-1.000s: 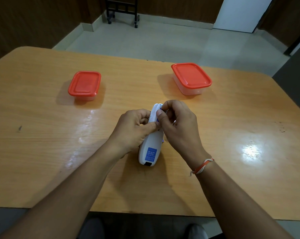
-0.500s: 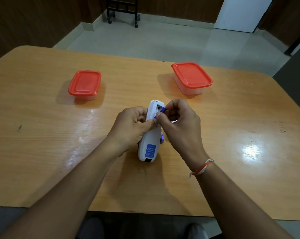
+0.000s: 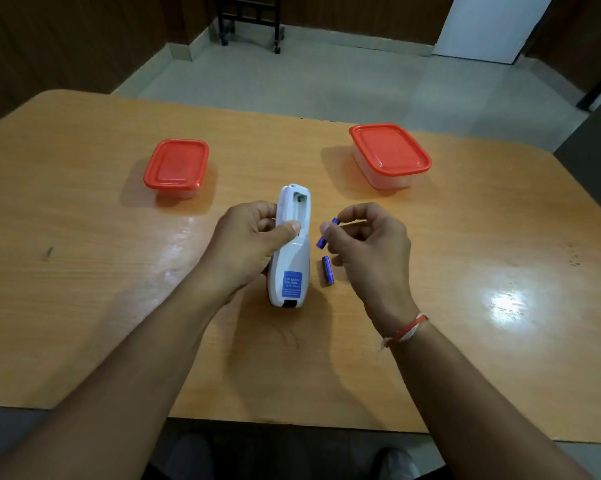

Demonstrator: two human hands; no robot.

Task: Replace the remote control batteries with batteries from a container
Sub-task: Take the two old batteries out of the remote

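While your left hand (image 3: 254,244) is clenched around the white remote (image 3: 289,251), holding it back-side up with the thumb pressed beside the open, empty-looking battery bay, your right hand (image 3: 365,244) has a blue battery (image 3: 326,233) pinched between thumb and forefinger just to the remote's right. Watch that pinch: it is light and near one end, so the cell could slip and roll. A second battery (image 3: 328,270) already lies loose on the table (image 3: 84,271) just beside the remote, below your right hand, and on this glossy, glare-streaked wooden top a round cell can wander toward the near edge if your wrist brushes it. Old cells left near fresh ones could also be mixed up, so keep them apart. Farther off, the left container (image 3: 176,165) and the right container (image 3: 390,152) both sit shut under red lids, well apart from each other; you cannot tell which holds the replacements. Beyond the table lies a pale tiled floor (image 3: 326,77), dark wood-panelled walls, a wheeled black stand (image 3: 250,19) and a white door (image 3: 489,26).
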